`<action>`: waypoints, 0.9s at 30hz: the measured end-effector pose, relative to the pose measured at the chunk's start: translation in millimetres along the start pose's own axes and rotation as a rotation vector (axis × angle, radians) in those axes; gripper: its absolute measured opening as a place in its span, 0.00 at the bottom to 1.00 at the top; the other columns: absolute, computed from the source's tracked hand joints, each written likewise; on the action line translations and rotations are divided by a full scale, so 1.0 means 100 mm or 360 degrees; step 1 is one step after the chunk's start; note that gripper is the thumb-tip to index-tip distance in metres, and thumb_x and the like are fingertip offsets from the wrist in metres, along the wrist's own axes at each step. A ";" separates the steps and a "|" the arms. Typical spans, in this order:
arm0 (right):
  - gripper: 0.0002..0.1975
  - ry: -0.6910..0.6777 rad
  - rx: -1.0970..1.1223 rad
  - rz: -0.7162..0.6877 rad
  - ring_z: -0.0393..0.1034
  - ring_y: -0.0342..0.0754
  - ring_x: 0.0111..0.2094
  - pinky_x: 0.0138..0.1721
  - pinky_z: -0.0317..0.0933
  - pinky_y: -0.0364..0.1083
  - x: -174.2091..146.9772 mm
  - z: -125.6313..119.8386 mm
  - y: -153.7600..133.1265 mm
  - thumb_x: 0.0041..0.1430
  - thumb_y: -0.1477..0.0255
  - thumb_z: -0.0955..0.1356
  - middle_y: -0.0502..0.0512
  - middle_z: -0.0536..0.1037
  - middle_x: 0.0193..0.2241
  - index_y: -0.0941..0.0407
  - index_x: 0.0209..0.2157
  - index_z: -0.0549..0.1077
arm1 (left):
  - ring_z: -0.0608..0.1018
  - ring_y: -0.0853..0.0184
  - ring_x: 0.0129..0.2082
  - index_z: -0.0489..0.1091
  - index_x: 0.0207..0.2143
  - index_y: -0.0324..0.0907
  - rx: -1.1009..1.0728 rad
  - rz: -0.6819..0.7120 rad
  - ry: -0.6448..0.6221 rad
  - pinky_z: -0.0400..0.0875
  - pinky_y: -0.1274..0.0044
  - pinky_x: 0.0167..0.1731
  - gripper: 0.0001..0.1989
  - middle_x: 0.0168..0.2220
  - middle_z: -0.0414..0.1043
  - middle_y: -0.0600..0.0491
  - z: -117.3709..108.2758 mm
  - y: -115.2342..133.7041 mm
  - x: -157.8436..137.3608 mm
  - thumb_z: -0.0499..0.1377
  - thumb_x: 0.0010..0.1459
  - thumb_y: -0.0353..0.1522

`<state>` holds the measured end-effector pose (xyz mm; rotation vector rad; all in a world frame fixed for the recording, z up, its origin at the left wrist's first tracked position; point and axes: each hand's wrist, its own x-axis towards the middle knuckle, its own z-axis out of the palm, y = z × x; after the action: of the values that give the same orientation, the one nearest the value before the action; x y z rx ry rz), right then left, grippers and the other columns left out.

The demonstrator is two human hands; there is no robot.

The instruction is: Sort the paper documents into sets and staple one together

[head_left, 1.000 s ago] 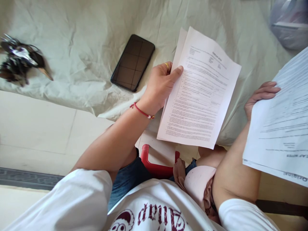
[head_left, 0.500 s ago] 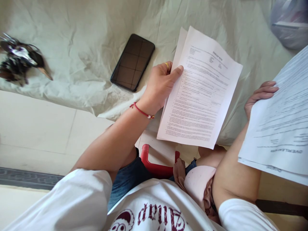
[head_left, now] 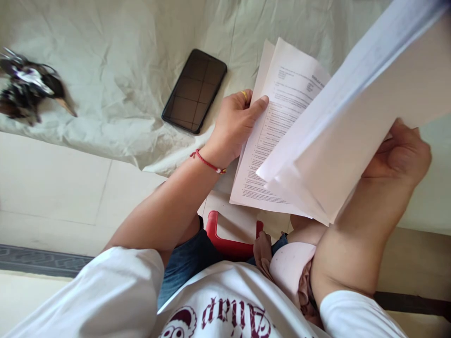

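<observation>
My left hand point(head_left: 235, 123) grips the left edge of a printed document point(head_left: 278, 117) of a few sheets, thumb on top, held over the edge of the cloth-covered surface. My right hand point(head_left: 401, 155) holds a second stack of papers point(head_left: 352, 126), turned so its blank back faces me. This stack now lies across the right half of the printed document and hides it. A red cord bracelet is on my left wrist and a gold ring on a finger.
A black phone point(head_left: 195, 90) lies face up on the pale wrinkled cloth point(head_left: 116, 70), left of my left hand. A dark bunch of keys point(head_left: 28, 89) sits at the far left edge. A red stool point(head_left: 229, 241) shows below between my knees.
My right hand has swung its stack of papers up and to the left, flipping it so the blank side faces me and covers part of the printed document. My left hand stayed still.
</observation>
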<state>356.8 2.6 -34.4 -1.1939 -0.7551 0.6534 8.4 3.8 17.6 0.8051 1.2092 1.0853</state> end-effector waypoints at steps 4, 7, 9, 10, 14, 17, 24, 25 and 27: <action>0.11 -0.0014 0.0008 -0.0063 0.87 0.54 0.52 0.64 0.79 0.64 0.02 0.02 0.05 0.52 0.83 0.76 0.53 0.87 0.44 0.55 0.36 0.81 | 0.59 0.73 0.27 0.57 0.24 0.45 0.0040 0.0004 0.0003 0.53 0.72 0.29 0.28 0.25 0.56 0.57 -0.01 -0.01 0.03 0.66 0.76 0.30; 0.17 -0.0179 -0.0097 -0.0106 0.86 0.56 0.48 0.63 0.79 0.66 -0.07 0.10 0.00 0.43 0.73 0.83 0.54 0.88 0.43 0.55 0.37 0.83 | 0.57 0.72 0.27 0.55 0.24 0.45 0.0058 0.0012 -0.0007 0.51 0.72 0.29 0.29 0.25 0.54 0.58 -0.01 -0.03 0.05 0.65 0.77 0.29; 0.23 -0.0234 -0.0094 -0.0052 0.85 0.57 0.47 0.62 0.78 0.65 -0.14 0.14 -0.05 0.36 0.68 0.85 0.56 0.88 0.44 0.55 0.37 0.83 | 0.57 0.73 0.27 0.55 0.24 0.45 0.0063 0.0019 -0.0030 0.51 0.72 0.29 0.28 0.25 0.54 0.58 -0.01 -0.04 0.06 0.65 0.77 0.29; 0.25 -0.0248 -0.0097 -0.0015 0.85 0.57 0.47 0.62 0.78 0.65 -0.17 0.16 -0.07 0.34 0.67 0.86 0.56 0.88 0.44 0.54 0.37 0.83 | 0.57 0.73 0.27 0.55 0.25 0.45 0.0066 0.0027 -0.0042 0.51 0.72 0.29 0.28 0.25 0.54 0.58 -0.01 -0.05 0.06 0.65 0.77 0.29; 0.28 -0.0249 -0.0177 0.0059 0.83 0.57 0.47 0.61 0.77 0.65 -0.25 0.20 -0.13 0.32 0.65 0.87 0.56 0.88 0.45 0.54 0.39 0.83 | 0.58 0.74 0.26 0.56 0.26 0.45 0.0078 0.0054 -0.0074 0.52 0.73 0.29 0.26 0.26 0.54 0.58 -0.03 -0.10 0.07 0.65 0.77 0.30; 0.29 -0.0235 -0.0253 0.0027 0.82 0.55 0.45 0.60 0.77 0.65 -0.28 0.23 -0.14 0.32 0.64 0.88 0.56 0.88 0.44 0.54 0.38 0.82 | 0.64 0.73 0.28 0.59 0.29 0.44 0.0081 0.0095 -0.0115 0.57 0.76 0.32 0.22 0.28 0.54 0.57 -0.05 -0.16 0.09 0.64 0.77 0.31; 0.31 -0.0172 -0.0311 -0.0068 0.79 0.52 0.38 0.53 0.79 0.60 -0.33 0.34 -0.21 0.29 0.61 0.88 0.56 0.86 0.38 0.57 0.37 0.83 | 0.60 0.75 0.26 0.57 0.28 0.44 0.0177 0.0148 -0.0103 0.58 0.77 0.32 0.23 0.28 0.52 0.58 -0.05 -0.19 0.11 0.63 0.77 0.29; 0.31 -0.0180 -0.0320 -0.0075 0.79 0.52 0.38 0.52 0.79 0.60 -0.34 0.36 -0.22 0.29 0.60 0.88 0.55 0.86 0.38 0.57 0.37 0.83 | 0.60 0.75 0.25 0.57 0.27 0.44 0.0179 0.0152 -0.0103 0.57 0.77 0.31 0.23 0.28 0.53 0.58 -0.04 -0.19 0.10 0.62 0.77 0.28; 0.31 -0.0208 -0.0349 -0.0085 0.78 0.52 0.37 0.49 0.79 0.59 -0.36 0.39 -0.22 0.29 0.60 0.88 0.55 0.86 0.37 0.57 0.36 0.83 | 0.62 0.74 0.26 0.58 0.28 0.44 0.0174 0.0144 -0.0112 0.57 0.77 0.30 0.22 0.28 0.55 0.58 -0.04 -0.18 0.09 0.62 0.77 0.28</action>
<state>305.4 -9.2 -11.4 -1.3350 -0.9849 0.6197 8.7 7.0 -2.6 0.9822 1.1898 1.0620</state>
